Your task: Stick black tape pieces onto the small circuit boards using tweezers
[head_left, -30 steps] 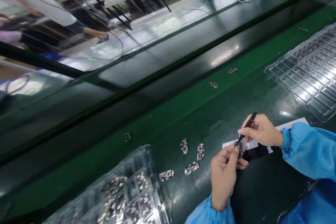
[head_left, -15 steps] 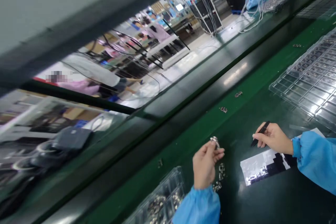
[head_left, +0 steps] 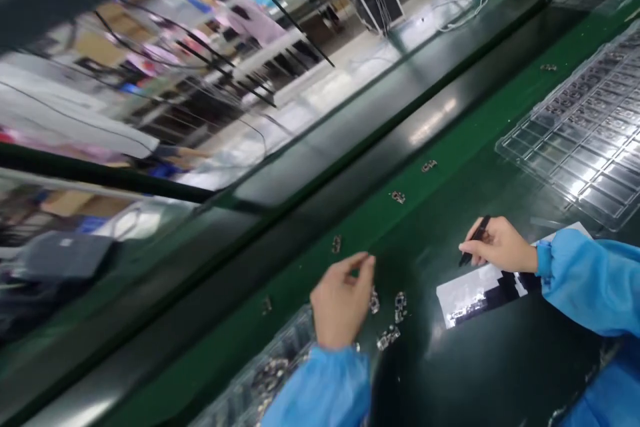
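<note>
My left hand (head_left: pixel 343 300) hovers over the green belt (head_left: pixel 450 180) with its fingers loosely apart and nothing in them. A small circuit board (head_left: pixel 337 243) lies on the belt just beyond its fingertips. Several more small boards (head_left: pixel 395 310) lie right of that hand. My right hand (head_left: pixel 500 247) grips a thin black tool (head_left: pixel 474 239), tip down, just above a white and black sheet (head_left: pixel 480 293). Both arms wear blue sleeves.
A clear tray (head_left: pixel 270 377) with small boards sits under my left forearm. A large clear compartment tray (head_left: pixel 580 140) lies at the right. Single boards (head_left: pixel 399 197) (head_left: pixel 429 165) (head_left: pixel 267 305) ride the belt. A dark rail and glass panel run behind.
My left hand moved left, away from my right hand, carrying a small board; that board now lies on the belt and the hand is empty. The right hand lowered the tool to the sheet.
</note>
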The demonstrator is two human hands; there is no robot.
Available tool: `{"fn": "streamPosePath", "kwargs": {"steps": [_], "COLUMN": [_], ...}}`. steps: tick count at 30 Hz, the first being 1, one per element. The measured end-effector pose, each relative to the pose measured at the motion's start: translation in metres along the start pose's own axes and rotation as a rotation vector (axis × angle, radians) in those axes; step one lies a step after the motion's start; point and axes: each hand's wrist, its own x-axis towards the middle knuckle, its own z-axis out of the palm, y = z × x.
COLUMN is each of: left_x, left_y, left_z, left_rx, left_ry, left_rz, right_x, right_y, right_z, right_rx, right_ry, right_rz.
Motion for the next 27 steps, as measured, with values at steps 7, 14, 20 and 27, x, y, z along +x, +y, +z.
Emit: {"fn": "streamPosePath", "kwargs": {"steps": [7, 14, 20, 27], "left_x": [-0.154, -0.159, -0.160, -0.158], "left_y": [0.016, 0.019, 0.018, 0.019], "left_z": [0.040, 0.057, 0.056, 0.056], "left_rx": [0.198, 0.365, 0.373, 0.376], "left_ry": [-0.309, -0.226, -0.217, -0.243], "left_rz": [0.822, 0.801, 0.812, 0.812], "right_x": [-0.012, -0.010, -0.010, -0.010], "right_y": [-0.005, 0.000, -0.001, -0.001], "right_z": [-0.003, -0.006, -0.007, -0.007], "right_rx": [-0.189, -0.363, -0.400, -0.402], "right_ry": [-0.232, -0.242, -0.278, -0.291], "right_rz": [-0.026, -0.079, -0.068, -0.057]}}
